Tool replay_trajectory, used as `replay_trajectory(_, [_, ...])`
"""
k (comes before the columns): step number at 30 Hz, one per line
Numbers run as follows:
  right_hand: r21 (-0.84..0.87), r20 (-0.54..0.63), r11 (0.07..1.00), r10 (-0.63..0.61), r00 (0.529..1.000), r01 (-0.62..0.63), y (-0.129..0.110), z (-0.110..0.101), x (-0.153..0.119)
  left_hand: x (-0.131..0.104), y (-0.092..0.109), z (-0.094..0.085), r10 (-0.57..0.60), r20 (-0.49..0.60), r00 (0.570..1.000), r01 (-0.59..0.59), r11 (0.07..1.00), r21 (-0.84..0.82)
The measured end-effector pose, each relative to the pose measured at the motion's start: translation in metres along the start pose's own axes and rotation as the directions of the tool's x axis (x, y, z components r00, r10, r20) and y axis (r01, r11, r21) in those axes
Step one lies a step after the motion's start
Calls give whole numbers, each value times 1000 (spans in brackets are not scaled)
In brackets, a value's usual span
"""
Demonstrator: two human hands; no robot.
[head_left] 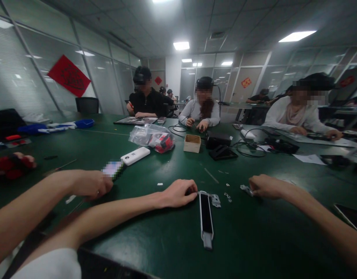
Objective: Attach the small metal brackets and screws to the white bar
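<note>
My left hand (180, 193) rests on the green table with its fingers curled and their tips pressed together at the top end of a long white and black device (206, 217). What those fingertips pinch is too small to make out. A small metal bracket (216, 200) lies against the device's upper right side. Further right, my right hand (262, 186) is closed on a small metal part (246, 189), which sticks out to the left of the fingers. Several tiny metal pieces (227, 195) lie between the device and my right hand.
Another person's hand (97, 185) reaches in from the left beside a phone (112, 169) and a white power bank (136, 156). Beyond are a plastic bag (152, 138), a small box (192, 143) and black cables (248, 149). Several people sit across the table (172, 170).
</note>
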State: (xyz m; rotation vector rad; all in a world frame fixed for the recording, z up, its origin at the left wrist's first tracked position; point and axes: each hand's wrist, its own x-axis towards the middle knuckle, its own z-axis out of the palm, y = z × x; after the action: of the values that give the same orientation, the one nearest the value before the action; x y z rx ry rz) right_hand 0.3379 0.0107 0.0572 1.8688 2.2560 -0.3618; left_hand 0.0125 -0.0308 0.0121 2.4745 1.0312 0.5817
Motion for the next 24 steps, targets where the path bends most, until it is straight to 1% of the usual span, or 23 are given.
replay_trajectory(3, [-4,110,1000,12,994,-12,-3,-5,-4,0,1,-1,-3,4,1000,3,1000,-4])
replay_trajectory(5, [0,117,1000,15,993,-15,-5,-10,-7,0,1,-1,-1,4,1000,1,1000,-10])
replay_trajectory(8, [-20,120,999,-26,992,29,-8,-17,-11,0,1,-1,-8,0,1000,8,1000,-8])
replay_trajectory(10, [-38,91,996,-72,993,76,-9,-22,-14,1,2,-1,-22,-1,1000,22,1000,-1])
replay_trajectory(12, [-29,36,993,-117,992,118,-12,-25,-17,1,2,-1,-36,1,999,36,999,3])
replay_trajectory(14, [27,-28,981,-191,981,192,-16,-28,-20,2,4,-2,-47,1,999,47,999,4])
replay_trajectory(15, [70,-63,967,-242,968,246,-19,-29,-22,2,4,-2,-53,-4,999,53,999,4])
replay_trajectory(17, [178,-128,911,-352,927,371,-28,-28,-25,3,5,-4,-66,-27,997,66,998,-3])
replay_trajectory(19, [314,-167,827,-435,885,466,-40,-25,-29,3,6,-5,-77,-78,994,74,997,-36])
replay_trajectory(22, [508,-188,692,-492,850,513,-62,-16,-36,3,11,-10,-81,-163,983,62,991,-121])
replay_trajectory(24, [567,-223,627,-507,833,534,-77,-8,-40,2,16,-13,-75,-181,981,43,983,-176])
